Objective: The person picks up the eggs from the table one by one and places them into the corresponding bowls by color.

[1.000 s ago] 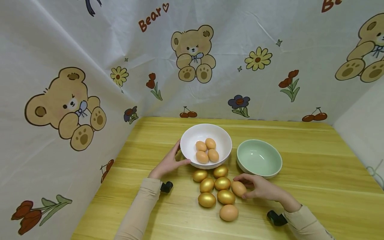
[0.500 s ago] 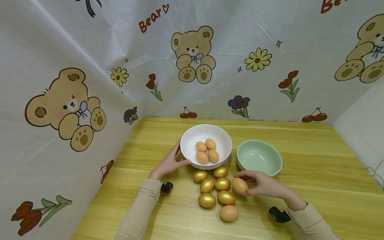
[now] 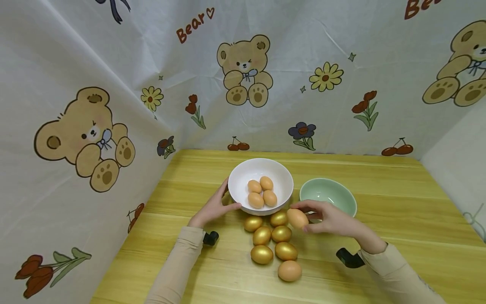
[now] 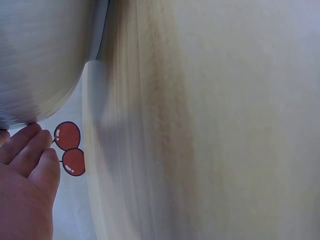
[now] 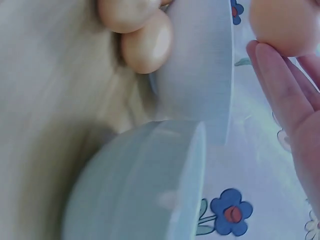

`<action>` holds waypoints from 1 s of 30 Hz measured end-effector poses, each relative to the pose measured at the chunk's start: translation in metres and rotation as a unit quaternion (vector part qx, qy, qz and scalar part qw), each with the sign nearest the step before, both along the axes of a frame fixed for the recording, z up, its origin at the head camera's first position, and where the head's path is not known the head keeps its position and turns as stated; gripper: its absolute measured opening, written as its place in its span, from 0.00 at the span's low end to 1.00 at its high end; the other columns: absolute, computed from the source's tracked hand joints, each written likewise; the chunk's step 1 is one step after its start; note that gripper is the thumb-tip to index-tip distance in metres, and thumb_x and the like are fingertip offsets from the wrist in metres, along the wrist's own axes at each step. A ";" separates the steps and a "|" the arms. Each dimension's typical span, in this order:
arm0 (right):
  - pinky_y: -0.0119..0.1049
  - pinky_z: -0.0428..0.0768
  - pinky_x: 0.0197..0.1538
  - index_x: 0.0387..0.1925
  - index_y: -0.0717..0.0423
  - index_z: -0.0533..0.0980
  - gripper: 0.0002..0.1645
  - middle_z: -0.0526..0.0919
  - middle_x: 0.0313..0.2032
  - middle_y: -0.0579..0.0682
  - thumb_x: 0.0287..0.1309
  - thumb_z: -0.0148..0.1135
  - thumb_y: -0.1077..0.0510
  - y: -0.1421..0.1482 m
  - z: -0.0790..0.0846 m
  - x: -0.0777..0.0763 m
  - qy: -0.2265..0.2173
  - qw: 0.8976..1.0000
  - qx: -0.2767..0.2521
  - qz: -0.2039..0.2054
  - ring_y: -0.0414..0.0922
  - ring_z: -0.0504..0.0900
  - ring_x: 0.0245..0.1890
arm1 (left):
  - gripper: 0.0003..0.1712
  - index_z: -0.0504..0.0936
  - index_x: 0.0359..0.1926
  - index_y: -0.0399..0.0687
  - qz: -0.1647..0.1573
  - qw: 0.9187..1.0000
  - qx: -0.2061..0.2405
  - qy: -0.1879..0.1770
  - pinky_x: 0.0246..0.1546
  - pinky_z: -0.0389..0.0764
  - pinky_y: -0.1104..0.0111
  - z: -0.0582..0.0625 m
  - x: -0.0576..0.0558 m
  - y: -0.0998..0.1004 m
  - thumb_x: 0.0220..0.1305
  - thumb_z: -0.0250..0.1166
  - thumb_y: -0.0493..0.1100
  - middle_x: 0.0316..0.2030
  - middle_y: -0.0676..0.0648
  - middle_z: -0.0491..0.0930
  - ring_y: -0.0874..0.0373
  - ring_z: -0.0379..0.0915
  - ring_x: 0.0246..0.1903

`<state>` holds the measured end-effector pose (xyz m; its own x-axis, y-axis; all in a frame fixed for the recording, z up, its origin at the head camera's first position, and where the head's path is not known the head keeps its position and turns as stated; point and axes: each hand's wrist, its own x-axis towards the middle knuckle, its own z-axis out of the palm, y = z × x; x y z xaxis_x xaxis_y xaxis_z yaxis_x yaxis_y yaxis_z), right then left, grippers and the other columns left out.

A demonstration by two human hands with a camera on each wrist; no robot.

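Note:
Between thumb and fingers my right hand [image 3: 330, 219] pinches a brown egg [image 3: 297, 218], held up in front of the green bowl [image 3: 347, 198]. The right wrist view shows that same egg [image 5: 285, 25] at the fingertips, above the table. My left hand [image 3: 214, 209] rests against the left side of a white bowl [image 3: 235, 192], fingers extended and thumb at its near rim. Several brown eggs [image 3: 256, 200] lie inside the white bowl. Just in front of it, several golden eggs [image 3: 262, 235] are grouped on the table, with one more brown egg [image 3: 290, 270] at their near end.
The wooden table [image 3: 402, 219] runs back to a hanging cloth [image 3: 288, 42] printed with bears and flowers. Another stretch of cloth [image 3: 68, 202] borders the left side. A white wall [image 3: 463, 169] borders the right.
My right hand has lifted the brown egg from beside the golden eggs and carried it up and away toward the white bowl. The left hand has stayed at the bowl.

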<state>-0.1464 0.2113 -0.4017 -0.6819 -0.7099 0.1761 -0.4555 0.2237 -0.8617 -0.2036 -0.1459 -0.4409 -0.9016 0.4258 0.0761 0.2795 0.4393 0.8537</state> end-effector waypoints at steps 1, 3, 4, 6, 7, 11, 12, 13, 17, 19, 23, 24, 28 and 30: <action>0.41 0.75 0.51 0.59 0.66 0.67 0.31 0.74 0.53 0.57 0.55 0.65 0.62 -0.002 0.003 -0.002 0.003 1.000 0.000 -0.001 0.44 0.73 0.53 | 0.54 0.41 0.73 0.44 0.001 1.000 0.000 0.002 0.62 0.53 0.49 0.001 0.001 0.000 0.56 0.68 0.45 0.70 0.40 0.46 0.44 0.47 0.66; 0.40 0.75 0.52 0.59 0.66 0.67 0.31 0.73 0.54 0.57 0.55 0.65 0.62 -0.005 0.009 -0.006 0.002 1.000 -0.002 -0.004 0.43 0.72 0.54 | 0.54 0.42 0.72 0.43 0.001 1.000 0.004 0.006 0.62 0.53 0.48 0.002 0.001 0.001 0.56 0.68 0.43 0.69 0.39 0.47 0.43 0.48 0.66; 0.40 0.74 0.52 0.59 0.66 0.67 0.31 0.73 0.55 0.58 0.54 0.65 0.63 -0.007 0.012 -0.008 0.002 1.000 -0.004 -0.007 0.43 0.72 0.54 | 0.54 0.42 0.72 0.43 0.000 1.000 0.005 0.007 0.62 0.53 0.48 0.002 0.001 0.001 0.56 0.68 0.43 0.69 0.39 0.47 0.43 0.47 0.66; 0.39 0.74 0.53 0.59 0.66 0.67 0.32 0.72 0.56 0.58 0.54 0.65 0.63 -0.012 0.019 -0.013 -0.002 1.000 -0.008 -0.014 0.44 0.71 0.55 | 0.54 0.42 0.72 0.43 0.000 1.000 0.007 0.008 0.62 0.52 0.48 0.002 0.001 0.001 0.56 0.69 0.43 0.69 0.39 0.47 0.43 0.47 0.66; 0.38 0.73 0.53 0.60 0.66 0.67 0.32 0.72 0.56 0.58 0.54 0.66 0.63 -0.014 0.022 -0.016 -0.002 1.000 -0.008 -0.018 0.45 0.71 0.56 | 0.54 0.41 0.72 0.43 -0.001 1.000 0.007 0.008 0.62 0.52 0.48 0.001 0.001 0.001 0.56 0.69 0.43 0.69 0.39 0.47 0.43 0.47 0.66; 0.38 0.72 0.54 0.60 0.63 0.67 0.33 0.72 0.57 0.55 0.53 0.67 0.62 -0.023 0.035 -0.028 -0.005 0.999 -0.007 -0.038 0.49 0.70 0.56 | 0.55 0.41 0.72 0.44 -0.002 1.000 0.009 0.002 0.62 0.52 0.48 0.001 0.001 0.001 0.56 0.69 0.44 0.70 0.40 0.47 0.43 0.47 0.66; 0.38 0.72 0.55 0.61 0.63 0.67 0.33 0.72 0.57 0.54 0.53 0.67 0.61 -0.025 0.037 -0.031 -0.008 0.999 -0.006 -0.042 0.49 0.70 0.57 | 0.55 0.41 0.72 0.44 -0.002 1.000 0.008 0.002 0.62 0.52 0.49 0.001 0.001 0.001 0.56 0.69 0.45 0.70 0.40 0.47 0.44 0.47 0.66; 0.39 0.72 0.55 0.61 0.62 0.67 0.33 0.72 0.57 0.54 0.53 0.67 0.61 -0.027 0.039 -0.035 -0.011 0.999 -0.006 -0.046 0.50 0.70 0.57 | 0.55 0.41 0.73 0.44 -0.003 1.000 0.008 0.001 0.62 0.52 0.49 0.001 0.001 0.001 0.56 0.69 0.45 0.70 0.40 0.47 0.44 0.47 0.66; 0.46 0.68 0.58 0.61 0.61 0.67 0.34 0.70 0.58 0.54 0.54 0.67 0.60 -0.035 0.040 -0.049 -0.030 0.998 -0.011 -0.055 0.50 0.68 0.58 | 0.55 0.41 0.73 0.46 -0.001 1.000 0.007 -0.003 0.62 0.53 0.49 0.002 0.002 0.001 0.56 0.69 0.46 0.70 0.41 0.46 0.45 0.48 0.66; 0.48 0.67 0.58 0.62 0.61 0.66 0.34 0.70 0.58 0.54 0.53 0.67 0.59 -0.038 0.037 -0.055 -0.037 0.997 -0.011 -0.060 0.50 0.68 0.58 | 0.55 0.41 0.73 0.46 -0.001 1.000 0.010 -0.005 0.62 0.52 0.48 0.002 0.002 0.001 0.56 0.69 0.45 0.70 0.41 0.46 0.44 0.47 0.66; 0.49 0.68 0.57 0.62 0.61 0.66 0.35 0.70 0.58 0.55 0.53 0.67 0.59 -0.044 0.030 -0.065 -0.062 0.995 -0.014 -0.079 0.51 0.68 0.58 | 0.55 0.41 0.73 0.45 -0.001 1.000 0.011 -0.005 0.62 0.52 0.48 0.002 0.002 0.001 0.56 0.69 0.44 0.70 0.41 0.46 0.44 0.47 0.66; 0.48 0.69 0.57 0.62 0.62 0.66 0.35 0.70 0.58 0.56 0.53 0.67 0.59 -0.045 0.028 -0.067 -0.069 0.994 -0.016 -0.081 0.52 0.68 0.58 | 0.54 0.41 0.73 0.44 -0.002 1.000 0.011 -0.004 0.62 0.52 0.48 0.001 0.002 0.001 0.56 0.69 0.44 0.70 0.41 0.46 0.44 0.47 0.66; 0.45 0.71 0.56 0.62 0.63 0.65 0.35 0.70 0.58 0.57 0.53 0.67 0.61 -0.052 0.020 -0.076 -0.096 0.991 -0.026 -0.089 0.54 0.68 0.58 | 0.55 0.41 0.73 0.44 -0.004 1.000 0.013 0.000 0.62 0.52 0.48 -0.002 0.000 0.000 0.56 0.69 0.45 0.70 0.41 0.45 0.44 0.47 0.66; 0.44 0.71 0.56 0.62 0.63 0.65 0.35 0.70 0.58 0.58 0.53 0.66 0.62 -0.057 0.017 -0.080 -0.104 0.990 -0.028 -0.090 0.55 0.67 0.58 | 0.55 0.41 0.73 0.48 -0.001 1.000 0.017 0.006 0.62 0.52 0.48 -0.008 -0.003 -0.001 0.55 0.69 0.47 0.70 0.44 0.46 0.45 0.47 0.66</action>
<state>-0.2260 0.1547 -0.3852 -0.8226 -0.5660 0.0545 -0.2240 0.2345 -0.9460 -0.2068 -0.1466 -0.4492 -0.8994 0.4254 0.1009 0.2903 0.4085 0.8653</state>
